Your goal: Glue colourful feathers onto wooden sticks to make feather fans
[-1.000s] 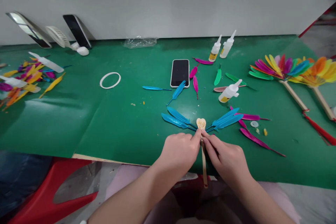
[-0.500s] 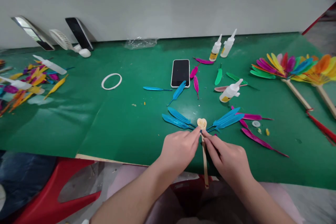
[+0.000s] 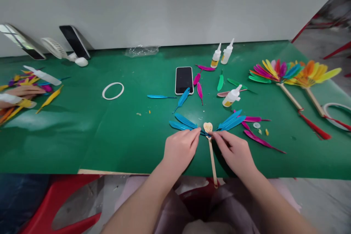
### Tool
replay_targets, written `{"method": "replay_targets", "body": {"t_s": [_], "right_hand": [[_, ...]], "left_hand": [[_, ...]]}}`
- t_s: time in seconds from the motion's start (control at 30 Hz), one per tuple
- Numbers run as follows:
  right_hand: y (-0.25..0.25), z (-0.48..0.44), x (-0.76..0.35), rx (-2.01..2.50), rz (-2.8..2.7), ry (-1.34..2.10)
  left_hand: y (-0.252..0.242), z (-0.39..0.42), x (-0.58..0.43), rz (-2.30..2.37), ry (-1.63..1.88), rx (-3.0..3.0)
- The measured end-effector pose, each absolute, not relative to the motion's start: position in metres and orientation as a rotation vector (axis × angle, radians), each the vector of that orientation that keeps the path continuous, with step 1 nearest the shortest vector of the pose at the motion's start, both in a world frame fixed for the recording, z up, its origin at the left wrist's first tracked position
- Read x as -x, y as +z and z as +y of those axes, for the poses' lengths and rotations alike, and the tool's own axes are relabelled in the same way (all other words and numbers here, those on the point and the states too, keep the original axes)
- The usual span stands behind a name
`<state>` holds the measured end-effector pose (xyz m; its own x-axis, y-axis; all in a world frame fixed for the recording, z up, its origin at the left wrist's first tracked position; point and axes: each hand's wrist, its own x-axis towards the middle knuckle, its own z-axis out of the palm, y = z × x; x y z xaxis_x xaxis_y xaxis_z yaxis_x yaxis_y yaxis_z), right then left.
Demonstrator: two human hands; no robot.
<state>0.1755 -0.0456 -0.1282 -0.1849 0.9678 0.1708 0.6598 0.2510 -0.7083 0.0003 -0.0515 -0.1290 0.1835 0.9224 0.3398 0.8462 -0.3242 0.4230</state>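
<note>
A wooden fan handle (image 3: 212, 161) with a heart-shaped head (image 3: 207, 127) lies in front of me, its lower end past the table edge. Blue feathers (image 3: 186, 120) spread to the left of the head, and more blue feathers (image 3: 231, 121) fan out on its right. My left hand (image 3: 181, 148) pinches at the quills of the left feathers, just beside the heart. The fingertips of my right hand (image 3: 235, 151) are closed at the heart's lower right edge, by the quill ends; the exact contact there is partly hidden.
Glue bottles stand beyond, the nearest glue bottle (image 3: 231, 96) among loose feathers. A phone (image 3: 184, 80) lies behind the handle. Feather fans (image 3: 287, 95) lie at right, a white ring (image 3: 113, 91) at left. Another person's hand (image 3: 26, 90) is over a feather pile (image 3: 49, 99).
My left fingertips have drawn a little left, off the heart's base, while my right stay beside it. Another person's hand has appeared at the far left. The camera view has shifted.
</note>
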Motion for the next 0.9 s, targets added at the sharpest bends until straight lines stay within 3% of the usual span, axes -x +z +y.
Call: {"method": "replay_targets", "body": {"t_s": [0.17,0.3,0.6,0.9], "right_hand": [[-0.132,-0.042,-0.173,1.549,-1.764,0.797],[-0.129,-0.035,-0.173,1.501,-1.776,0.65],[-0.109,0.009,-0.14,1.58,-2.348,0.575],[-0.12,0.015,-0.131,1.638,-2.436,0.591]], "left_hand": [[-0.12,-0.04,0.019,1.935,0.946,-1.996],[-0.116,-0.03,0.042,2.075,0.83,-1.764],[-0.121,-0.022,0.051,2.013,0.695,-1.544],[-0.123,-0.021,0.05,1.966,0.679,-1.537]]}}
